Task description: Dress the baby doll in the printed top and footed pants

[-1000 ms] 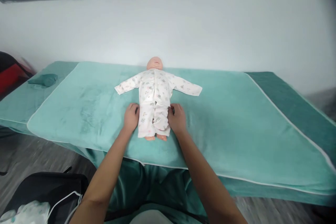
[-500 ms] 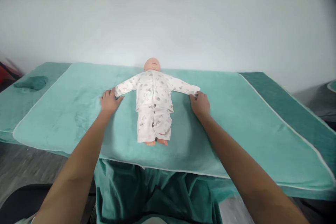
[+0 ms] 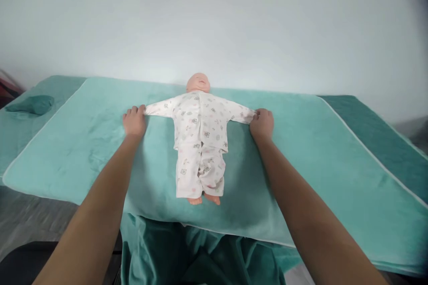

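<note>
A baby doll [image 3: 198, 83] lies on its back with its head toward the wall and its bare feet toward me. It wears a white printed long-sleeved shirt [image 3: 200, 120] and matching trousers [image 3: 189, 171]. Both sleeves are stretched out sideways. My left hand [image 3: 134, 122] is closed on the cuff of the sleeve on the left. On the other side, my right hand [image 3: 262, 124] grips the end of the right-hand sleeve. The doll's hands do not show.
A light green plush cover [image 3: 100, 142] lies over the bed, with darker green fabric at its sides. The bed has an oval face hole [image 3: 31, 105] at the left. A white wall [image 3: 214, 26] rises behind. Dark green cloth [image 3: 200, 254] hangs in front.
My left hand's fingers have closed on the sleeve cuff, and that sleeve is pulled straighter outward. My right hand keeps hold of the other cuff. The view has tilted down slightly.
</note>
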Available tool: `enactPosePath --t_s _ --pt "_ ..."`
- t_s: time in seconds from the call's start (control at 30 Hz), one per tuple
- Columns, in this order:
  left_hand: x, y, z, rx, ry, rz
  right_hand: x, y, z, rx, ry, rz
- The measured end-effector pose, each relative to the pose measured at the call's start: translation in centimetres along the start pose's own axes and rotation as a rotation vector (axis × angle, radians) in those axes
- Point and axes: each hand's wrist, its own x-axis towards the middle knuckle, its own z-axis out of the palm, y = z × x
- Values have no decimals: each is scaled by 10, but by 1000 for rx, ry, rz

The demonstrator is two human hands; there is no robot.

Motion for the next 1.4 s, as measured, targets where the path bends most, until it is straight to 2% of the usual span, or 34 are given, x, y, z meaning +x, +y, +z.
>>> enactPosePath --t_s 0.13,0.3,0.37,0.47,0.6,0.7,0.87,1.17,1.27,1.4 --pt "-6 0 -4 -17 -14 -50 -5 0 -3 -1 40 34" --pt "-9 -5 -7 -110 19 -170 -15 -3 -11 -32 15 47" --pt "-10 -6 -6 -149 45 -142 -23 -5 -14 -40 -18 16" --pt "-13 -5 -6 -202 62 -8 -39 -9 -21 -46 -62 -43" --pt "-18 0 -3 -252 -49 106 -56 -19 -31 -120 -144 -17" --pt "-20 1 0 -236 -145 39 -61 -25 -36 -163 -213 45" --pt "-24 0 1 -204 -217 -56 -64 -31 -41 -178 -264 74" --pt "-25 -1 1 -182 -259 -101 -68 -33 -44 -210 -304 80" --pt "-26 0 0 -191 -245 -105 -62 -30 -41 -233 -350 62" --pt "-30 1 -2 -228 -106 -153 -58 -27 -40 -235 -341 37"
